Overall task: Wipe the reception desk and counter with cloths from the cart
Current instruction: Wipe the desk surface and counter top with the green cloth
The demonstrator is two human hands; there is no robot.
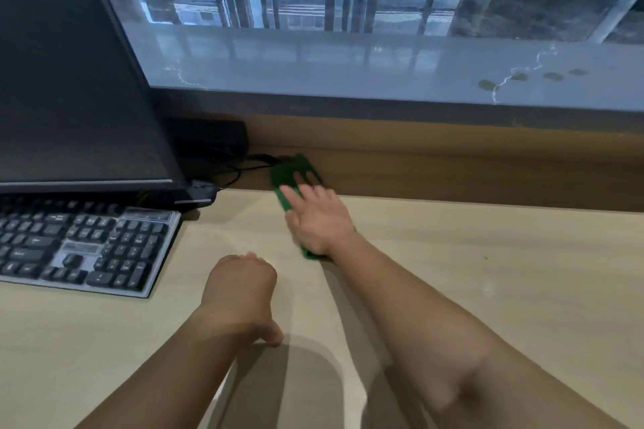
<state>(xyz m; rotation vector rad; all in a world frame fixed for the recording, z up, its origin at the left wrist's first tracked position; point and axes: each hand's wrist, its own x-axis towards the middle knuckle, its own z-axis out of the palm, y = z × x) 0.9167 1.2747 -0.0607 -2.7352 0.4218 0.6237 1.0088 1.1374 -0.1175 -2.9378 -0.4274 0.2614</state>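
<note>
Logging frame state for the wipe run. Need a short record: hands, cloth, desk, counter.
right hand: flat on cloth, fingers straight, pressing it to the desk
left hand: curled, holds nothing, rests on desk
cloth: green, at back edge of desk
desk: light wood
keyboard: on desk, left
monitor: behind keyboard
counter: above desk, smudges at right

The cloth [285,174] is largely covered by the right hand [319,219], and the monitor [69,80] and keyboard [87,247] are cut off by the left edge.
</note>
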